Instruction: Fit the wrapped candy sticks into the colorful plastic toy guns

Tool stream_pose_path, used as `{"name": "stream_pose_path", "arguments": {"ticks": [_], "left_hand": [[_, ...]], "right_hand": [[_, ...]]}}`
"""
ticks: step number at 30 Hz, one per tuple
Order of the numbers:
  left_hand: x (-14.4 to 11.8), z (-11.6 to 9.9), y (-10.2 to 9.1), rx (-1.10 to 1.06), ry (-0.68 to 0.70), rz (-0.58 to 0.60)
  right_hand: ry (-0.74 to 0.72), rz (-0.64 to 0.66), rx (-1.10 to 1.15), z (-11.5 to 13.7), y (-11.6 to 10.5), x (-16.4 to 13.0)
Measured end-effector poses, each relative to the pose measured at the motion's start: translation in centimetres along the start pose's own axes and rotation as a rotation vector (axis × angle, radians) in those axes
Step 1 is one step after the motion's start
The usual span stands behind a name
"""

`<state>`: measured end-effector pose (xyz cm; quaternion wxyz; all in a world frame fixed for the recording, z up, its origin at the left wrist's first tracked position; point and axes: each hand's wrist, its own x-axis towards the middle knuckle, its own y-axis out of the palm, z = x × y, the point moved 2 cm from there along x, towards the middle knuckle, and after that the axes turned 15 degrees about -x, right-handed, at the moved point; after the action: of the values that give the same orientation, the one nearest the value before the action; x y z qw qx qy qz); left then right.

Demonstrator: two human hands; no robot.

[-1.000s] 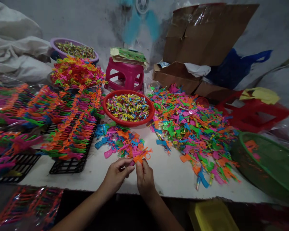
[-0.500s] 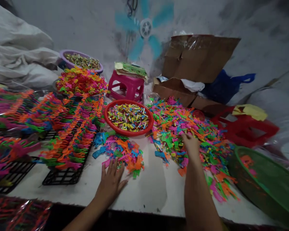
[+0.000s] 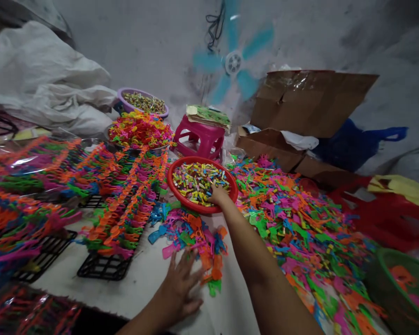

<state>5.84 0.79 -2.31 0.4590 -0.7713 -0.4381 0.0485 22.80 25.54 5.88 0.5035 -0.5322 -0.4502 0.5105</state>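
My left hand (image 3: 181, 284) has its fingers spread, just in front of a small pile of bright plastic pieces (image 3: 195, 232), some pistol-shaped. It holds nothing that I can see. Across the table, my right hand (image 3: 219, 194) reaches into a round red bowl (image 3: 181, 201) full of small wrapped pieces (image 3: 195, 179) in yellow, pink and blue. Its fingers are bent down and drawn together among them; what they pinch is hidden. Beside my right forearm spreads a large heap of similar plastic pieces (image 3: 293, 223) in orange, green, pink and blue.
Black racks (image 3: 104, 267) with rows of colourful plastic pieces fill the left. Behind stand a purple basin (image 3: 125, 104), a pink stool (image 3: 199, 135) with papers, and an opened cardboard box (image 3: 300, 97). A green basin (image 3: 391, 279) and a red stool (image 3: 398, 223) are at right.
My right hand has moved left from the large heap into the red bowl. My left hand has lifted slightly, fingers spread, from the small pile's edge. The view has shifted.
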Motion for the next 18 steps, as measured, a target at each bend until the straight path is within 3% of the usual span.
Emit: {"name": "stream_pose_path", "arguments": {"ticks": [3, 5, 8, 13, 18], "left_hand": [[0.8, -0.7, 0.2, -0.099, 0.124, 0.215], [1.8, -0.8, 0.3, -0.127, 0.094, 0.261], [3.3, -0.6, 0.4, -0.156, 0.029, 0.23], [4.6, -0.3, 0.5, -0.199, 0.041, 0.147], [4.4, 0.4, 0.7, -0.307, 0.069, -0.031]], "right_hand": [[0.007, -0.019, 0.042, 0.1, 0.1, 0.1], [0.015, -0.071, 0.096, -0.1, -0.2, -0.2], [0.041, -0.182, 0.216, -0.9, -1.3, -0.4], [0.047, -0.274, 0.506, -2.7, -4.1, -1.3], [0.05, -0.292, 0.767, -3.5, -5.7, -5.8]]}}
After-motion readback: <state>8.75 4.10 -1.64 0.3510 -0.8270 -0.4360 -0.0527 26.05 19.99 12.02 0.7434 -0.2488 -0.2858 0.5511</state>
